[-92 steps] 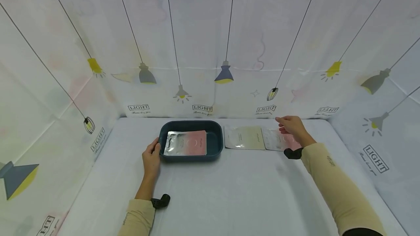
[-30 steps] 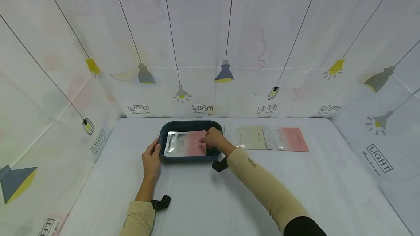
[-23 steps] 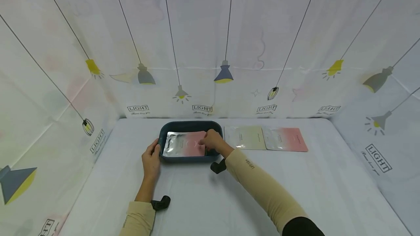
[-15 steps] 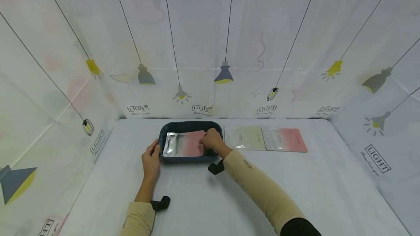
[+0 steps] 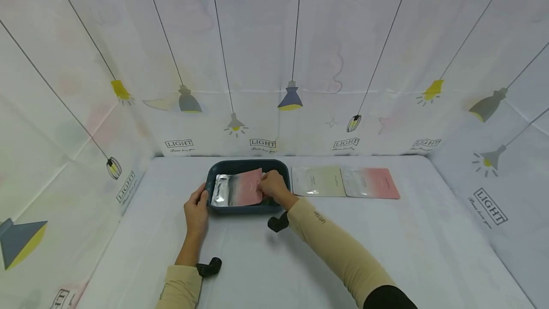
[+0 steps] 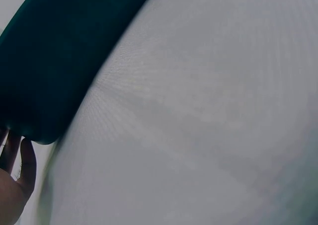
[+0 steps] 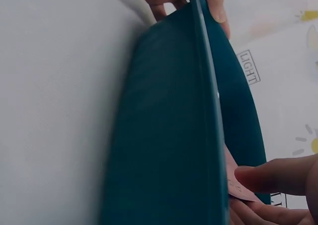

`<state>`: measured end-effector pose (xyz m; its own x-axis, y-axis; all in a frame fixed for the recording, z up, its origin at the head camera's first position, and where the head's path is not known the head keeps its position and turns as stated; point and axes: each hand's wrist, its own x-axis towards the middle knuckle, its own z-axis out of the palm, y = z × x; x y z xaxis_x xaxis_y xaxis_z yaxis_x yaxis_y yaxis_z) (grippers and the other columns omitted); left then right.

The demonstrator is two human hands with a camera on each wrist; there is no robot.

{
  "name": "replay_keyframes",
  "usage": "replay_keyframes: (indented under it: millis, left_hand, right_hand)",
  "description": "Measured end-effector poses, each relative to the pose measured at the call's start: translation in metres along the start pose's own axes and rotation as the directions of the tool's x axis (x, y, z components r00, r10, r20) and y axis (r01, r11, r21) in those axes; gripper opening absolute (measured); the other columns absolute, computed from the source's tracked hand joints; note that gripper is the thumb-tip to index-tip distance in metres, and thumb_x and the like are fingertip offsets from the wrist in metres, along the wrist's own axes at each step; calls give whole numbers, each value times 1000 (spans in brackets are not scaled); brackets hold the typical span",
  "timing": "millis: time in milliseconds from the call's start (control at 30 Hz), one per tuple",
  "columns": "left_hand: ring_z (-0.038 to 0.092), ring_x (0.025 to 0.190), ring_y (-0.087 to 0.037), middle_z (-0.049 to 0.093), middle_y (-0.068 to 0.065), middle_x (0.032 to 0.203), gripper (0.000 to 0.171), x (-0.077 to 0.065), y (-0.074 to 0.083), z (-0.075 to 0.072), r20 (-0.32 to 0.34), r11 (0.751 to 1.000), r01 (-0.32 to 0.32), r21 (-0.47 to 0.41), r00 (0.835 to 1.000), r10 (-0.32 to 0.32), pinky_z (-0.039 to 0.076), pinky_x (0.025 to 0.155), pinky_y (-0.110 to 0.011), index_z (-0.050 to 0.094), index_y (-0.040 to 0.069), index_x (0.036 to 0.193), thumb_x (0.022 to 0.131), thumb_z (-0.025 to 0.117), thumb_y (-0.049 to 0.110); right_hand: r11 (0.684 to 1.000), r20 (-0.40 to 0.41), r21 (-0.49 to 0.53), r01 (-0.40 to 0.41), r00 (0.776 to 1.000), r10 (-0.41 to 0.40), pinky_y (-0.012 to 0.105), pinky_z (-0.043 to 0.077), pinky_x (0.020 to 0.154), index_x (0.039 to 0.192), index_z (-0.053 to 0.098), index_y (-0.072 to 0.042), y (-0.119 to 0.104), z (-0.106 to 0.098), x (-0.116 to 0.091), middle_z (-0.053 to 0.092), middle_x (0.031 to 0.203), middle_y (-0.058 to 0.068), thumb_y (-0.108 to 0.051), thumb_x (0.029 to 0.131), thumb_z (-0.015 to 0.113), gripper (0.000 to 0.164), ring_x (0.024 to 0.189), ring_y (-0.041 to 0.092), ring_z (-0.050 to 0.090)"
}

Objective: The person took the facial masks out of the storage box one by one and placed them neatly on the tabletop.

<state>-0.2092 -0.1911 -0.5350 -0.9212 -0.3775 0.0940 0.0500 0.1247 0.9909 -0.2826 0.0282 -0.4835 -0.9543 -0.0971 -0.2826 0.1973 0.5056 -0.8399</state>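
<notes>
A dark teal rectangular bin (image 5: 246, 210) stands at the back of the white table. My left hand (image 5: 196, 211) grips its left end, thumb over the rim, as the right wrist view also shows. Inside lies a silver and pink foil sachet (image 5: 245, 189), looking like a sheet-mask packet. My right hand (image 5: 275, 187) reaches over the bin's right side and pinches the packet's pink end between thumb and fingers. That end is tilted up, and the silver end stays low in the bin. In the right wrist view the pink corner (image 7: 238, 183) shows under the thumb.
Right of the bin, a silver and pale green sachet (image 5: 319, 181) and another silver and pink sachet (image 5: 372, 183) lie flat side by side on the white tabletop (image 5: 249, 261). A printed lamp-pattern curtain (image 5: 274, 61) surrounds the table at the back and sides.
My right hand has moved left from above the pink sachet on the table into the bin. It has shifted the bin's sachet slightly left and raised its pink end. The left hand stays put.
</notes>
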Motion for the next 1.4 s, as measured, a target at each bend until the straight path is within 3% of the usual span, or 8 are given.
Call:
replay_keyframes:
  millis: [200,367,533,733,867,1067,1300,1400]
  left_hand:
    - [46,135,-33,51,-26,141,39,-4,8,0,12,1000,-15,1,1000,15,38,86,1,51,-6,137,102,47,11]
    - [47,134,-32,52,-25,140,39,-3,8,0,11,1000,-11,-2,1000,11,39,86,0,52,-5,136,101,48,12]
    - [46,135,-31,53,-24,140,39,-1,9,0,6,1000,-7,2,1000,7,37,86,1,52,-4,136,101,48,12]
    - [46,135,-31,53,-23,140,39,0,9,0,2,1000,-5,12,1000,5,37,86,1,52,-4,136,102,47,11]
    - [46,136,-28,53,-19,142,39,6,-8,0,-7,1000,14,6,1000,-14,40,97,-9,53,0,137,102,47,15]
    - [46,136,-22,54,-13,143,40,9,-25,2,-27,999,5,34,1000,-4,37,112,-39,54,6,138,103,47,23]
    - [47,135,-21,55,-11,142,40,9,-27,3,-33,999,-10,35,999,12,37,112,-41,54,7,138,103,47,25]
    - [47,136,-21,55,-11,142,39,9,-26,2,-32,999,-7,34,999,8,39,111,-36,54,7,138,103,47,24]
  right_hand:
    - [999,-55,35,5,999,-3,31,58,56,91,73,5,-1,3,1,71,77,13,3,79,66,13,53,13,63]
    - [997,-90,65,51,995,-45,36,59,60,84,75,4,1,1,1,73,78,13,3,80,65,11,55,15,65]
    - [990,-66,124,67,996,-59,33,59,58,91,76,4,1,-3,2,73,82,14,0,84,65,13,55,13,65]
    - [981,-15,195,25,1000,-23,25,56,54,101,72,6,-3,-10,3,71,81,12,1,85,66,18,54,11,63]
    - [978,11,206,19,1000,-22,25,57,55,102,72,6,-3,-15,1,70,78,10,1,85,66,18,54,10,63]
    - [983,29,181,18,999,-24,30,59,60,99,72,6,-2,-25,1,69,73,7,-1,85,67,16,53,10,62]
    - [969,36,245,6,999,-15,24,56,55,103,70,7,0,-43,0,71,78,9,0,85,67,20,56,9,64]
    - [965,48,263,-3,999,-10,24,56,57,106,70,7,0,-53,-1,72,83,10,-2,87,67,22,60,10,65]
